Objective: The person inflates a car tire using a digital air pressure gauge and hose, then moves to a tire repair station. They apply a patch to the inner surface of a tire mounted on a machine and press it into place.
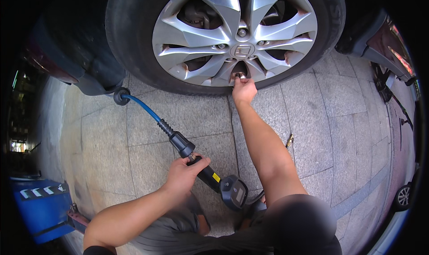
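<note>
My left hand is closed around the black grip of a tyre inflator, which has a round-cornered digital gauge at its near end. A blue air hose runs from the inflator's far end up to the left. My right hand reaches to the lower rim of the car wheel. Its thumb and fingers pinch a small dark tip at the rim, which looks like the valve cap; the fingers partly hide it.
The hose passes a black ring beside the dark car bodywork. A brass-ended chuck shows beside my right forearm, over grey paving. A blue box stands at the lower left. Another car's wheel is at the far right.
</note>
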A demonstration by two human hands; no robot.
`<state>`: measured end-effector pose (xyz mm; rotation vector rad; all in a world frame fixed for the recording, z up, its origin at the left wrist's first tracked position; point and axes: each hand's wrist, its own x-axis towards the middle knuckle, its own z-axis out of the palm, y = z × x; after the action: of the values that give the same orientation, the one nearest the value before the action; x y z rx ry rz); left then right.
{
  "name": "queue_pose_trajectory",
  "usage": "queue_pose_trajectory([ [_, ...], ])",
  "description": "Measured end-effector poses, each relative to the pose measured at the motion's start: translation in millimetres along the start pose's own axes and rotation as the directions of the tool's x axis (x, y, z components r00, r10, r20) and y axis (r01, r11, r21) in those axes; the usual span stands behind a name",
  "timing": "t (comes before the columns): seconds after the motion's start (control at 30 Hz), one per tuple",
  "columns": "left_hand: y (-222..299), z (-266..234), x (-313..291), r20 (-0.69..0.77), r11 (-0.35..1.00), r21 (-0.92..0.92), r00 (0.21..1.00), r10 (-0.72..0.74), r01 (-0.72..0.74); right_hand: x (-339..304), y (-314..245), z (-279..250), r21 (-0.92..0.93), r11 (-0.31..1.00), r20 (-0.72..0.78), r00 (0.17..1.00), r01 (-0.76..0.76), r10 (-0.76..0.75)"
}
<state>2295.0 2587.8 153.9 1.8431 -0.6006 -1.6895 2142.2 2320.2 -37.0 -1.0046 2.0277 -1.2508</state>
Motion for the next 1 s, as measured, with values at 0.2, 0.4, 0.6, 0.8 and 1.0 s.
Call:
queue_pose_trajectory([
  [0.2,-1,-2,0,0.007,0.999,-0.006,0.999,0.044,-0.044,6,8,14,0.161,0.975,0.042,0.988,-0.153,0.148],
  [0.4,0,-2,-1,-0.003,0.999,0.005,0.999,0.035,-0.035,10,0,10,0.457,0.761,0.331,0.882,-0.46,0.335],
  [0.6,-1,-2,0,-0.001,0.998,0.039,0.999,0.052,-0.052,16,-1,8,0.481,0.663,0.491,0.803,-0.573,0.338],
  [0.8,0,1,0,-0.021,1.0,0.018,1.0,0.021,-0.02,17,1,6,0.497,0.596,0.575,0.754,-0.63,0.318],
  [1.0,-1,2,2,-0.015,0.999,0.026,0.999,0.043,-0.043,20,-2,0,0.389,0.664,0.56,0.736,-0.639,0.38],
])
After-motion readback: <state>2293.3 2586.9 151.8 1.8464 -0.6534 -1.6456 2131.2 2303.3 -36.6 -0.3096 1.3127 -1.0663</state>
